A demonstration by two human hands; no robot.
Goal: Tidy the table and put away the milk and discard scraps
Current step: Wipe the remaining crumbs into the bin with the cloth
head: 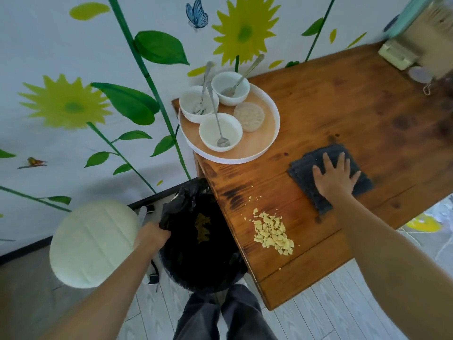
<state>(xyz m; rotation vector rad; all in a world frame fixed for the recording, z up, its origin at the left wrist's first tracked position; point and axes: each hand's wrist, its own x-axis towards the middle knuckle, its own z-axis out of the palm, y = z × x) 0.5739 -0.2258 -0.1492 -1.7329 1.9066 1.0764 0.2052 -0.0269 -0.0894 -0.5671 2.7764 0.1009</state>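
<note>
Discarding seemed the step in hand: the right hand (335, 177) lay spread flat on the dark cloth (304, 173), the left hand (152, 234) gripped the bin bag (196, 241) at its rim. The yellow scraps (273, 231) sat heaped near the desk (343, 106) edge beside it — next, probably, a cloth sweep toward the bag.

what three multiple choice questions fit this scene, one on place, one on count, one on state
1. Where are the yellow scraps? A on the floor B on the table, near the bin C on the stool
2. How many bowls sit on the tray? A two B three C four
3. What is the right hand doing? A pressing flat on the cloth B gripping a spoon C making a fist
Answers: 1 B, the pile lies on the wood; 2 B, three white ones show; 3 A, fingers spread flat on it.
</note>
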